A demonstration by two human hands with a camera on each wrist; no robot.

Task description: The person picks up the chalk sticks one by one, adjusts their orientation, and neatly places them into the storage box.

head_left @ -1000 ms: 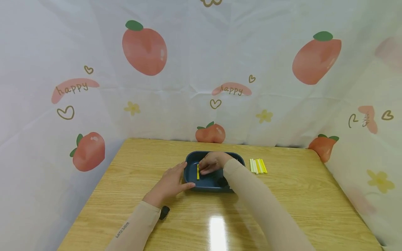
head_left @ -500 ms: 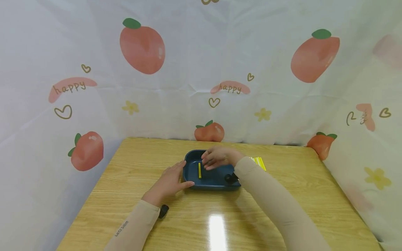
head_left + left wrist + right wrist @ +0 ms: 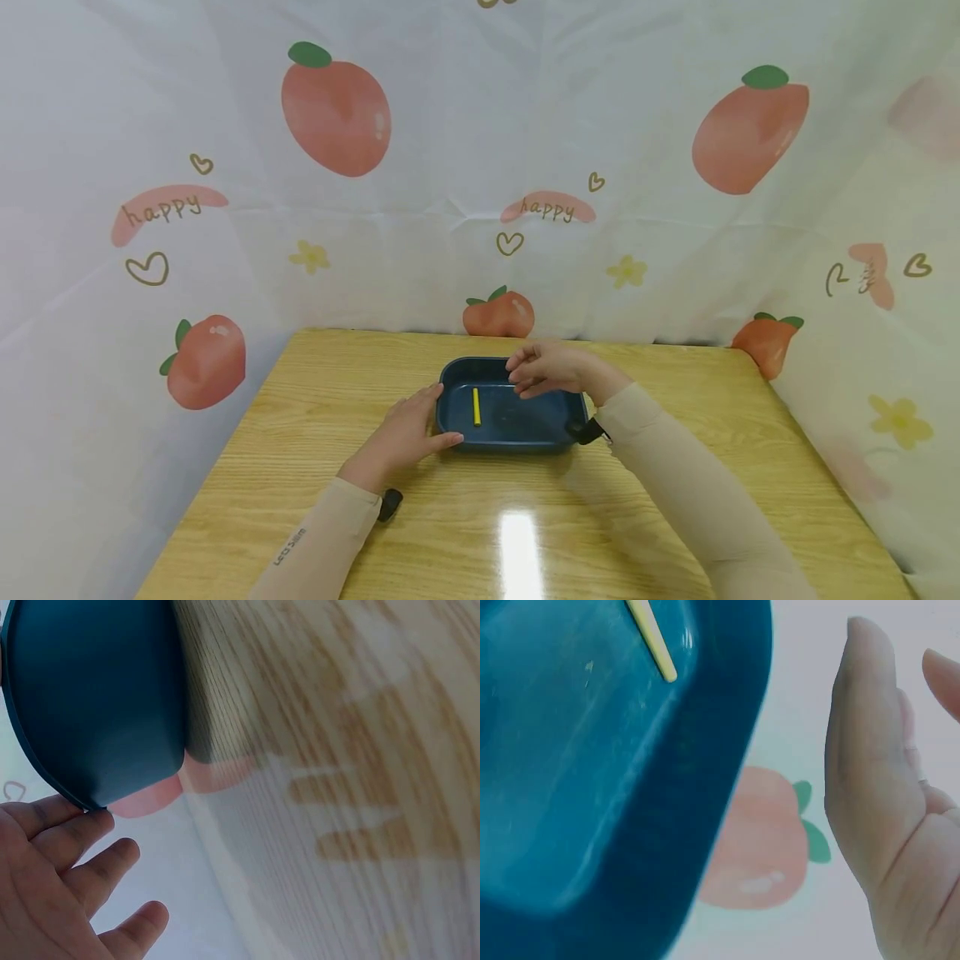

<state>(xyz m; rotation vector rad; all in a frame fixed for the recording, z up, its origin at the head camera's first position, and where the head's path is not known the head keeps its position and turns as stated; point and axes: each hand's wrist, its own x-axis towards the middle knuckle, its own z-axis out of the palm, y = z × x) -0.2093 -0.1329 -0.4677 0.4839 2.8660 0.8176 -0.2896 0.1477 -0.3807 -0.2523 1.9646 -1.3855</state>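
A dark blue rectangular tray (image 3: 517, 421) stands on the table with one yellow chalk stick (image 3: 476, 407) lying in its left part. At the tray's left end my left hand (image 3: 403, 432) touches the rim, thumb at the near side. In the left wrist view, extended fingertips of that left hand (image 3: 67, 870) meet the rim of the tray (image 3: 97, 697). Above the tray's far right part hovers my right hand (image 3: 558, 367), fingers loosely bent, holding nothing visible. The right wrist view has the chalk stick (image 3: 654, 641) inside the tray, with the right hand (image 3: 877, 780) apart from it.
The wooden table (image 3: 345, 375) runs back to a white curtain (image 3: 420, 167) printed with fruit. Black wrist straps show at the left cuff (image 3: 390, 505) and the right cuff (image 3: 591, 431). The area right of the tray is partly covered by my right hand and forearm.
My right hand has risen away from the chalk stick and moved right, across the tray. It now covers the row of white and yellow sticks seen earlier. My left hand stays at the rim.
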